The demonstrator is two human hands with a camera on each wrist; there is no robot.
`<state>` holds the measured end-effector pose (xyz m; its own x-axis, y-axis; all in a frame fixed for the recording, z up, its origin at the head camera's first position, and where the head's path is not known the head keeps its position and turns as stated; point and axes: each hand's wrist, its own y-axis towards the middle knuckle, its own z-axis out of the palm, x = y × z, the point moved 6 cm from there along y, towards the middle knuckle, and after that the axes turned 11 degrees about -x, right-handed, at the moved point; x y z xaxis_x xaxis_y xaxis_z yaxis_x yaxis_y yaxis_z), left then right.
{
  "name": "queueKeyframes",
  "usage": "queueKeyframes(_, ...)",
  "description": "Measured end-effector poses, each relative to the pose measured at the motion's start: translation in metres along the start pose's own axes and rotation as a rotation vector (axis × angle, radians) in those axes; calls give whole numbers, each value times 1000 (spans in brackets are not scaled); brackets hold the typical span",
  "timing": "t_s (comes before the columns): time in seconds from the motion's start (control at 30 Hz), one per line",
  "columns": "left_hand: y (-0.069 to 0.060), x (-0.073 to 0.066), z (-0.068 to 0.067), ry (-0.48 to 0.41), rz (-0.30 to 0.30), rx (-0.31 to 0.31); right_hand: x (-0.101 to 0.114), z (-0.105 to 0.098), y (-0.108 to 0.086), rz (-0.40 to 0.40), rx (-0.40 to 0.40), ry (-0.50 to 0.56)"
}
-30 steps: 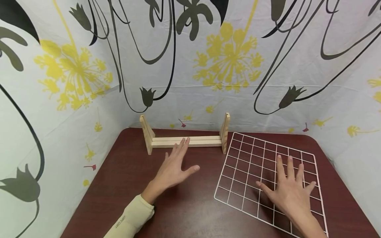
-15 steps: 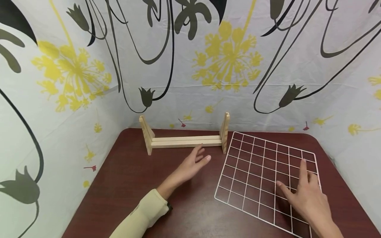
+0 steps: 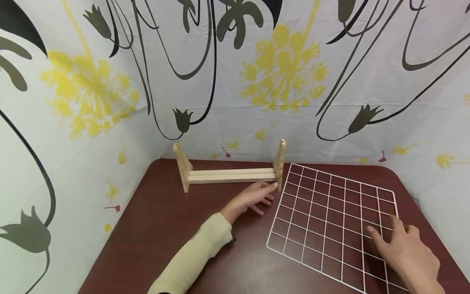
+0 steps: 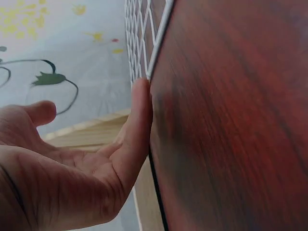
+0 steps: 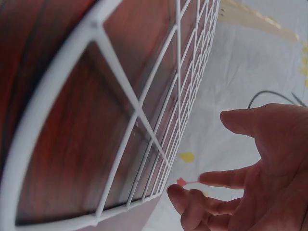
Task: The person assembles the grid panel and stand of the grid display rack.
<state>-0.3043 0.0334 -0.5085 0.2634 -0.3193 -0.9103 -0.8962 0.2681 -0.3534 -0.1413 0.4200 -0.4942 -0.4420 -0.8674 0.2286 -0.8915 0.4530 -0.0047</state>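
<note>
Nearest, the right grip (image 3: 410,253) hangs over the right rim of a white wire grid (image 3: 344,212), thumb spread away from partly bent fingers, holding nothing. The right wrist view puts its fingertips just beside the wire; contact cannot be told. Farther in, past a pale sleeve (image 3: 198,253), the left grip (image 3: 253,198) is also unclosed and without a load, its fingers pointing at the grid's left rim, perhaps touching.

The grid lies flat on the tabletop (image 3: 165,228), between the 2 grips. The step in hand looks like reaching for its 2 opposite rims, with no hold secured. The next move seems to call for fingers curled under the wire and thumbs pressed on top, both sides together.

Just behind the left grip stands a wooden frame (image 3: 232,177) with 2 uprights; the left thumb overlaps its right foot in the head view, so care there seems wise. Beyond everything hangs a flowered cloth (image 3: 220,90).
</note>
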Motion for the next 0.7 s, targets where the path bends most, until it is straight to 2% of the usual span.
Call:
queueKeyframes(0.1, 8, 2, 7, 52, -10, 4, -10, 0, -1, 31, 28, -12)
queueKeyframes(0.37, 21, -6, 21, 178, -20, 25, -27, 6, 2, 78, 94, -58)
queueKeyframes(0.53, 35, -10, 23, 191, -23, 56, -30, 6, 10, 86, 82, -79)
queueKeyframes(0.7, 42, -14, 20, 196, -24, 42, -34, 6, 17, 108, 91, -98)
